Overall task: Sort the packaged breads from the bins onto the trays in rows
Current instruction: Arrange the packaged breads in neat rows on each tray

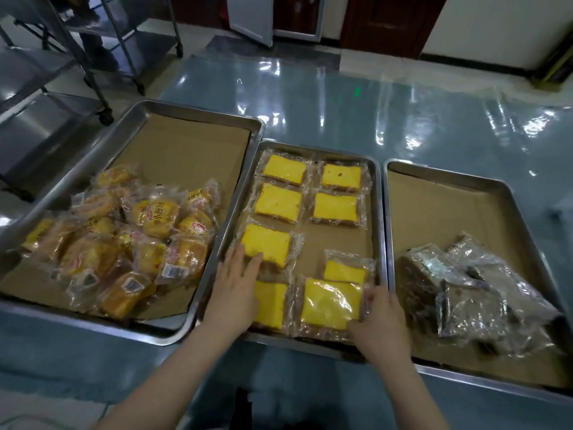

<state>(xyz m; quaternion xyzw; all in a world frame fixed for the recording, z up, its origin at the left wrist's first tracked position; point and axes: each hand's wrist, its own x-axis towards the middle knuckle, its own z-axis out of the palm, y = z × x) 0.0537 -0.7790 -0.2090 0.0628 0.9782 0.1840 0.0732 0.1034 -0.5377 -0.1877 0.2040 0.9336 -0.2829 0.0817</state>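
- Three rectangular steel trays lined with brown paper are set side by side on a glossy blue-green table (341,103).
- The middle steel tray (294,342) is filled with flat yellow cake slices sealed in clear plastic packages.
- Four of these yellow packages (336,207) are laid in two rows of two at its far end.
- A fifth yellow package (266,245) is placed on the left of the third row.
- The left hand (237,287) is laid flat with its fingers straight. It covers the left edge of the near-left yellow package (271,302), and its fingertips touch the near edge of the fifth package.
- The right hand (381,321) is curled round the right edge of the near-right yellow package (331,302), which is gripped between fingers and thumb.
- A smaller-looking yellow package (345,271) is partly hidden behind the gripped one.
- In the left steel tray (192,110) a loose pile of round orange-yellow buns in printed clear wrappers (155,215) is heaped at the near end.
- In the right steel tray (449,174) a pile of dark brown breads in clear wrappers (465,305) is gathered at the near end.
- Wheeled steel racks (93,57) are seen beyond the table on the left.
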